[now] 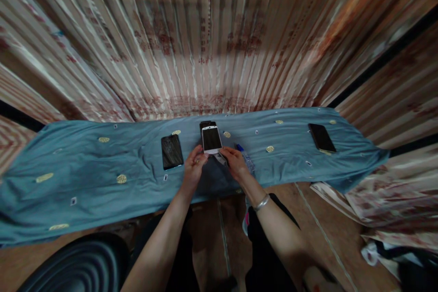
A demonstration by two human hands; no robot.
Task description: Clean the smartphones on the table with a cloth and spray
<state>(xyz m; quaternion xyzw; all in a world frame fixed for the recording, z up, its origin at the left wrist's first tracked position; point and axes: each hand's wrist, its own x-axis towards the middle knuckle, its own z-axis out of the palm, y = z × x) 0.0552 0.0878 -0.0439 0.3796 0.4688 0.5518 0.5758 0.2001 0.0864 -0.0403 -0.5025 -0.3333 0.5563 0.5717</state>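
**At the Tabletop's Near Edge: White Phone Between Two Hands**

Head view, item by item.

1. White phone (211,139) — lying screen-up on the blue cloth (85,164) at mid-tabletop, overlapping a darker phone (206,124) that is peeking out just behind it.
2. Left hand (194,164) — reaching to the white phone's lower left corner; fingers (198,154) are curling in narrowly and touching that corner, though whether they are truly gripping it cannot be told.
3. Right hand (234,160) — sitting at the lower right corner, fingers bending over a small pale item (221,159) lying just beside the phone; what that item is cannot be made out. A bracelet (262,202) is circling the wrist.
4. Clear pen-like piece with a blue tip (243,153) — lying just beyond the right hand.
5. Black phone (171,151) — resting near the left hand, apart from it.
6. Another dark phone (321,137) — lying well apart on the right.
7. Striped curtain (219,45) — hanging behind.

Risk note: the white phone is sitting unevenly on the one beneath, so a corner-only pinch is likely slipping or tipping it. The cloth is hanging loose over the near edge; a dragging wrist could pull it and shift every phone.
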